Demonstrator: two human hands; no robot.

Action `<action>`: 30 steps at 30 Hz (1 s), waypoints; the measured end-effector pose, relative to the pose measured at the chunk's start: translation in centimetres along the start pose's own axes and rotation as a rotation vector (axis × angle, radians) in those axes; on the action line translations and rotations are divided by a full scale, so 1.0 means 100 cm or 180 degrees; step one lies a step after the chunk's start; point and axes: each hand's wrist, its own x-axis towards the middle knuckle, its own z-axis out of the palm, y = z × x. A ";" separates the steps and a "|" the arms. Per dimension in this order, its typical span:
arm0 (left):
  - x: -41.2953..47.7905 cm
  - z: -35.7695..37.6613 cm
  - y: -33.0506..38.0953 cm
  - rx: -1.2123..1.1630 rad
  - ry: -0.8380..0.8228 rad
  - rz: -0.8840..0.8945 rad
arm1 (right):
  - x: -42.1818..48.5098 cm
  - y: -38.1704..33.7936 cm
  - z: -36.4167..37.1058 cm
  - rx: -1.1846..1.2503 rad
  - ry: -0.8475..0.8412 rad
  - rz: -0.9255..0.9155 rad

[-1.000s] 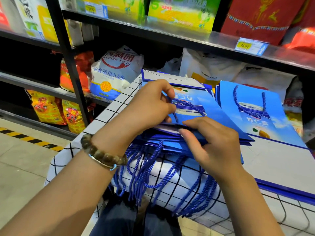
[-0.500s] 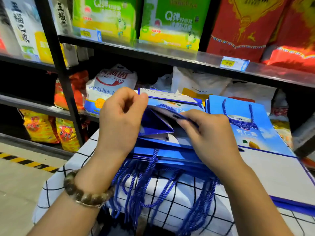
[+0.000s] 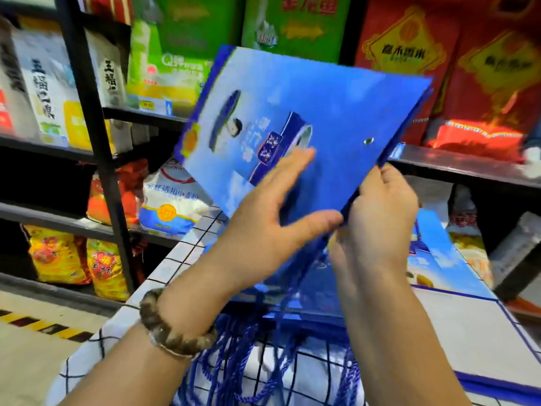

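Note:
A flat blue paper gift bag (image 3: 316,112) is raised upright in front of the shelves, its printed face toward me. My right hand (image 3: 377,218) grips its lower right edge with curled fingers. My left hand (image 3: 272,218), with a bead bracelet at the wrist, lies against the bag's face with straight fingers and the thumb stretched toward the right hand. Below them a stack of flat blue bags (image 3: 307,306) with blue rope handles (image 3: 234,347) rests on a white checked cloth (image 3: 175,259).
More flat blue bags (image 3: 439,268) lie on the right of the cloth-covered table. Black shelves (image 3: 96,159) behind hold rice and flour sacks (image 3: 172,200), green boxes and red gift boxes (image 3: 409,68). Tiled floor with yellow-black tape (image 3: 38,326) lies at the left.
The top bag has been lifted off the stack and swung upright. My right hand rose with its edge, and my left hand moved from pinching it to lying flat on its face.

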 end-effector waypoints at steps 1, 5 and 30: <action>0.001 0.001 -0.002 0.0510 -0.0111 0.0097 | -0.002 -0.001 0.001 0.0075 0.0005 0.0236; 0.001 -0.004 -0.006 0.1244 -0.0420 0.0014 | -0.013 0.014 -0.002 0.0870 0.0169 0.0708; -0.017 -0.055 -0.012 0.1433 -0.2377 -0.0978 | 0.003 0.034 -0.069 -0.5069 -0.3082 -0.0271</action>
